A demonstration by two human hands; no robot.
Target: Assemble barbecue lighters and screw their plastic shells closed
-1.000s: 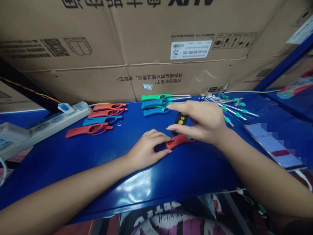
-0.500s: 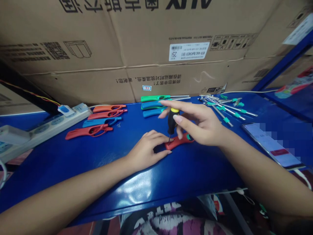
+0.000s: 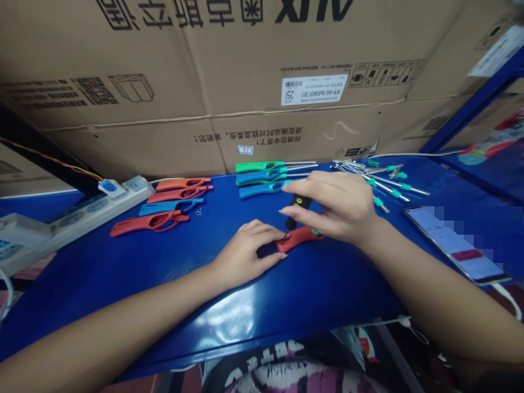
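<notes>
Now a screwdriver is held by parted right fingers.
Red casing is pinched by left fingers, rods strewn at its two o'clock.

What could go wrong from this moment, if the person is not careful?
The left hand pinches the red handle close to where the screwdriver, held in the right hand, meets it; a slip might jab a finger. The tiny metal pieces lying loose near the left row of handles could get knocked away.
</notes>
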